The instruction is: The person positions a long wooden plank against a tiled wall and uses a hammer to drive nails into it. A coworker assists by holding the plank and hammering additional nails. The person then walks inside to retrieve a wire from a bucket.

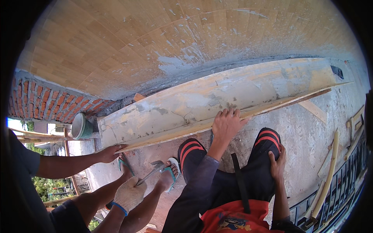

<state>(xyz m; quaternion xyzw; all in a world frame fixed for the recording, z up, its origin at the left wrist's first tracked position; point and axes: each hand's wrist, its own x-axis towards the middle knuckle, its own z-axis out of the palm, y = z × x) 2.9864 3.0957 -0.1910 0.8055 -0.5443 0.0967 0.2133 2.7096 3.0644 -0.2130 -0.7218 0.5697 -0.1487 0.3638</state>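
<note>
The fingers [227, 113] of the left hand [226, 124] lie spread and flat over the lower edge of a long wooden board [217, 97], pressing on it without closing around it. The board is pale, smeared with grey cement, and stands on edge along the foot of a tiled wall [155, 39], running from lower left to upper right. The right hand [277, 163] rests palm down on the person's right knee [269, 140], fingers curved loosely over the black trouser cloth with its red stripes; it grips nothing.

At the board's left end a second person's bare hand [110, 153] touches the lower edge, fingers extended. That person's other hand, in a pale work glove [130, 194] with a blue cuff, is closed around the handle of a metal tool [153, 171]; whether it is a hammer or a trowel cannot be told. Their feet wear sandals with teal straps [171, 171].

One container is in view: a green bucket [81, 126] lying on its side just beyond the board's left end, below a patch of bare red brick [46, 101]. Its pale mouth faces the camera; the contents cannot be made out.

The ground is a rough grey concrete slab [307, 136]. Loose wooden strips and a bamboo pole [330, 171] lie at the right, beside a dark metal railing [342, 190]. A printed figure shows on the person's red shirt [229, 221].
</note>
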